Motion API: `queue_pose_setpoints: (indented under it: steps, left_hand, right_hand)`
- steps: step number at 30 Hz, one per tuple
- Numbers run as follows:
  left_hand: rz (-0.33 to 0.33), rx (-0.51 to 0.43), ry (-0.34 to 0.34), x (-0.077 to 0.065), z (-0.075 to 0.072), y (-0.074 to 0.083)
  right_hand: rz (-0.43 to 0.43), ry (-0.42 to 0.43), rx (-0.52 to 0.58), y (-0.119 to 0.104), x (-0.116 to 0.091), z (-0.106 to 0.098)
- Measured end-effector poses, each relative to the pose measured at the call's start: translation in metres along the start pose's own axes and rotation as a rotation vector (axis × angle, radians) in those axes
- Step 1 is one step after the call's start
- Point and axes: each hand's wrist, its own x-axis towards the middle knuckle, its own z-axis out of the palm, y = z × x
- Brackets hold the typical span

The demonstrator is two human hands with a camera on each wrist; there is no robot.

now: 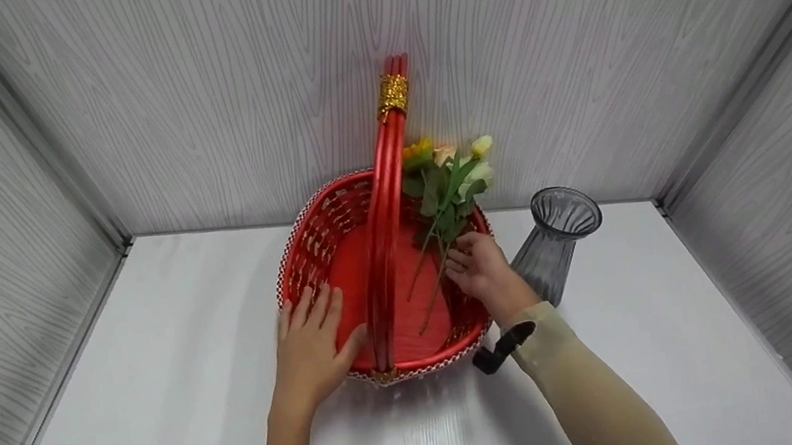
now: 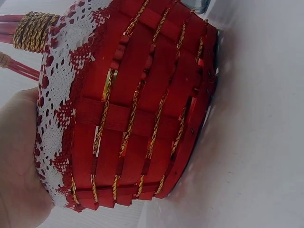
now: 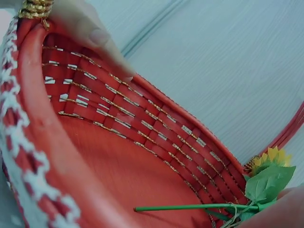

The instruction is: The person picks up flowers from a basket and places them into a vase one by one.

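Observation:
A red woven basket (image 1: 432, 364) with lace round its rim and a tall arched handle (image 1: 384, 171) stands on the white table. My left hand (image 1: 312, 350) rests on its left rim, fingers stretched toward the inside; the left wrist view shows the palm against the lace edge. With my right hand (image 1: 481, 272) I pinch the stems of a bunch of artificial flowers (image 1: 449, 197) over the basket's right side. Yellow, peach and white blooms lean toward the back rim, and bare stems point down inside. A sunflower (image 3: 271, 160) shows in the right wrist view.
A grey ribbed glass vase (image 1: 547, 257) stands right of the basket, partly behind my right forearm. Grey wood-grain panels (image 1: 235, 83) enclose the table (image 1: 176, 340) at the back and both sides. The handle arches up between my hands.

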Motion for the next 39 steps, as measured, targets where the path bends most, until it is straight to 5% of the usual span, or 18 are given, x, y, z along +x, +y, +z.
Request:
queue_pose_setpoints:
  steps: [11,26,39]
  left_hand:
    - [0.001,-0.014,0.014,0.001,0.001,0.002]
    - [-0.003,0.001,-0.015,0.006,0.003,0.006]
    - [0.002,-0.009,-0.013,0.005,0.003,0.006]
  right_hand:
    - [0.018,0.001,-0.023,0.008,0.014,-0.005]
    - [-0.212,0.116,-0.079,0.018,0.022,-0.005]
    - [-0.207,0.157,-0.125,0.018,0.027,-0.005]
